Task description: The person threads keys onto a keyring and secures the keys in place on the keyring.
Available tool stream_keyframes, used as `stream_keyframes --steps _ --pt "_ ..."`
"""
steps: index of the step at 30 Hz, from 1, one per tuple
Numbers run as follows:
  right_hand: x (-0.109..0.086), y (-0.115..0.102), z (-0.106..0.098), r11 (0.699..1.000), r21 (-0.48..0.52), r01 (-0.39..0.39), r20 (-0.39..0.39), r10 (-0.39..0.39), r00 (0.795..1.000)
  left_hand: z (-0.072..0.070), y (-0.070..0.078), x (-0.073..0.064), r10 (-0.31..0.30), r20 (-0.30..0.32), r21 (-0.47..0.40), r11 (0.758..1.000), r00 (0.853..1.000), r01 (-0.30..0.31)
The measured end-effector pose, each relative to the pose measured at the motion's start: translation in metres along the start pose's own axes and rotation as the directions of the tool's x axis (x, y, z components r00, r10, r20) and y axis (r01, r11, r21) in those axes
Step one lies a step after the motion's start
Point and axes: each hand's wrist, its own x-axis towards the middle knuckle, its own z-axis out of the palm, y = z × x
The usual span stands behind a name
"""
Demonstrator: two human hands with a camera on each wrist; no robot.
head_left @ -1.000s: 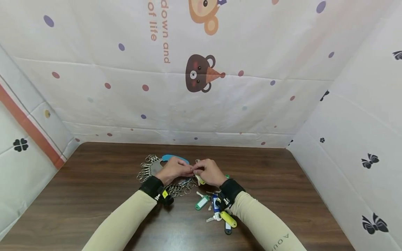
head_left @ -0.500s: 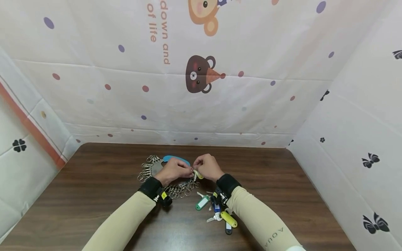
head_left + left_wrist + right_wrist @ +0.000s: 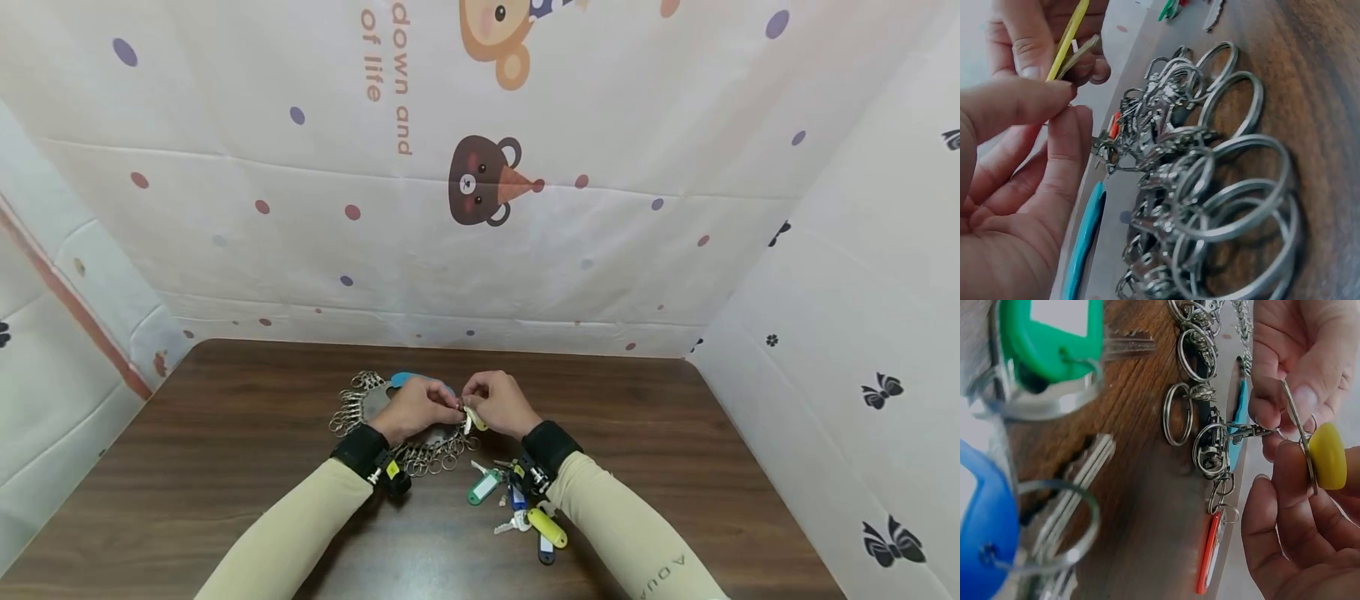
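Observation:
In the head view both hands meet over the right side of a grey metal key holder (image 3: 372, 405) with a blue grip (image 3: 405, 379). My left hand (image 3: 418, 410) pinches a small metal key ring between thumb and fingers, at the end of a snap hook (image 3: 1249, 432). Facing it, my right hand (image 3: 501, 403) holds a key (image 3: 1297, 415) with a yellow tag (image 3: 1329, 456). Thumb and fingertips of both hands are close together at the ring, hiding part of it. Several snap hooks with split rings (image 3: 1254, 187) fan out from the holder's edge.
Right of the holder lie keys with a green tag (image 3: 484, 486), a blue tag (image 3: 517, 498), another yellow tag (image 3: 547, 528) and a black tag (image 3: 546, 550). A red tag (image 3: 1210, 553) shows beside the hooks. Patterned curtain walls (image 3: 300, 250) bound the wooden table (image 3: 247, 442).
My right hand has shifted slightly left, and its fingers stand a little apart from the left hand's, baring more of the key and yellow tag. The left hand has barely moved.

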Motion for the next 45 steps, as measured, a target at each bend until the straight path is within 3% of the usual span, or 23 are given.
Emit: stream_keyframes --steps 3,6,11,16,21,24,33,40,45 --pt "-0.003 0.0 -0.001 1.0 -0.014 0.015 0.015 -0.015 1.0 0.004 0.0 -0.001 0.02 -0.015 0.012 1.0 1.0 -0.02" --pt "-0.005 -0.001 -0.002 0.999 -0.037 0.025 0.03 -0.024 0.999 0.006 0.001 -0.001 0.07 -0.023 0.094 0.993 0.997 -0.068" --pt "-0.009 0.0 -0.004 0.994 -0.094 0.057 0.045 -0.053 0.998 0.009 0.002 -0.002 0.157 -0.044 0.278 0.951 0.987 -0.139" --pt "-0.011 0.002 -0.002 0.997 -0.062 0.048 0.054 -0.045 0.998 0.014 0.006 -0.003 0.201 -0.044 0.333 0.927 0.979 -0.175" --pt "-0.013 0.002 -0.001 0.998 0.063 0.008 0.088 -0.013 0.996 0.017 0.008 -0.004 0.207 -0.045 0.378 0.909 0.977 -0.175" --pt "-0.014 0.002 -0.002 0.996 0.085 -0.009 0.097 0.001 0.995 0.017 0.01 -0.003 0.207 -0.055 0.405 0.899 0.977 -0.168" --pt "-0.015 -0.001 -0.005 0.987 -0.135 0.089 0.082 -0.078 0.994 0.017 0.011 -0.004 0.219 -0.059 0.428 0.887 0.974 -0.173" --pt "-0.015 -0.005 -0.006 0.978 -0.195 0.07 0.049 -0.061 0.997 0.017 0.015 -0.006 0.191 -0.019 0.429 0.888 0.981 -0.165" --pt "-0.015 -0.007 -0.006 0.978 -0.201 0.056 0.057 -0.046 0.997 0.017 0.016 -0.005 0.202 -0.034 0.466 0.869 0.979 -0.163"
